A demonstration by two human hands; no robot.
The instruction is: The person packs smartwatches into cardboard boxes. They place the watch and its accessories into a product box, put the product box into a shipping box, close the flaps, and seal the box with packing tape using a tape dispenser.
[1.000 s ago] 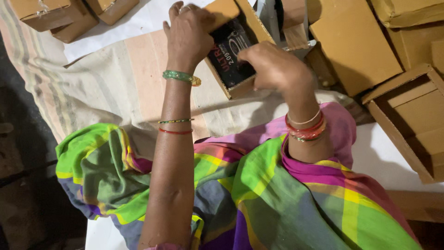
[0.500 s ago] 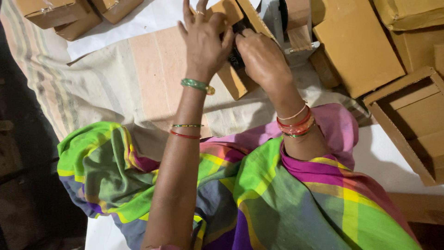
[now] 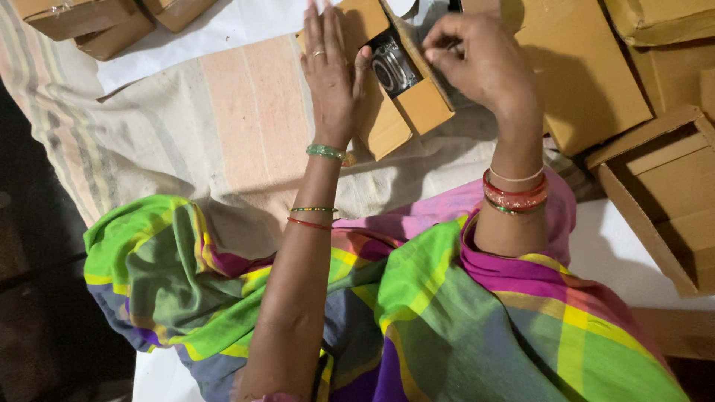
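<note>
the left hand (image 3: 333,82) is lying flat, fingers stretched out and pointing away from the person, pressing against the left side of a small open box (image 3: 398,112). it is bracing the box rather than gripping it. the right hand (image 3: 480,63) is hovering over the box's far end with fingers curled and fingertips pinched together at the top edge; what is between them, if anything, is too small to tell.

the box is sitting on a striped cloth (image 3: 223,141), just ahead of the person's lap. its long axis is running diagonally, from near-left to far-right, with the open face turned up and slightly toward the camera. inside it one dark item (image 3: 392,68) with a shiny round ring is lying near the far end.

one box is being handled. three closed cartons (image 3: 82,18) are showing at the top left, and about four more cardboard pieces are lying at the right, one of them an open tray (image 3: 663,193). the left wrist is wearing three bangles, the right a stack of red ones.
</note>
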